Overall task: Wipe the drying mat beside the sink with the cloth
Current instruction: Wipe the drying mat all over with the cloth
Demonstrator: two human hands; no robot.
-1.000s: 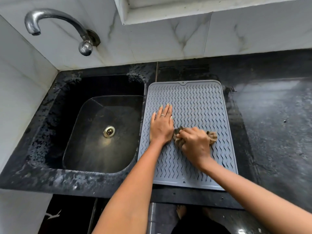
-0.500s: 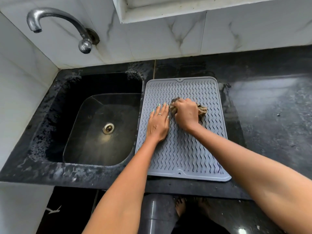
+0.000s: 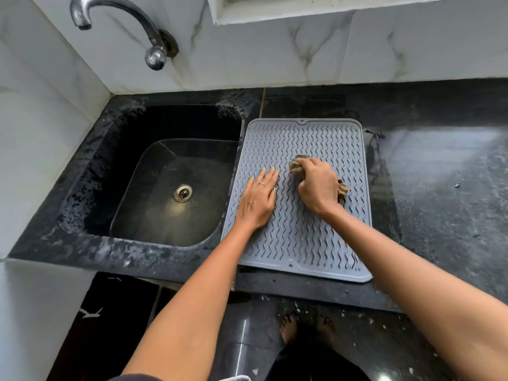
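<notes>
A grey ribbed drying mat (image 3: 308, 144) lies on the black counter just right of the sink (image 3: 170, 188). My left hand (image 3: 258, 199) rests flat on the mat's left side, fingers spread, a ring on one finger. My right hand (image 3: 316, 185) is closed around a bunched brownish cloth (image 3: 297, 166) and presses it onto the middle of the mat. Cloth ends stick out past the fingers at the far side and at the right of the wrist.
A steel tap (image 3: 123, 26) curves over the sink from the tiled wall. Black stone counter (image 3: 445, 182) stretches to the right of the mat. The mat's near edge sits close to the counter's front edge. Bare feet stand on the dark floor below.
My right hand swept the cloth away from me up the mat, then shifted it slightly right and back toward the middle. The left hand stayed flat on the mat.
</notes>
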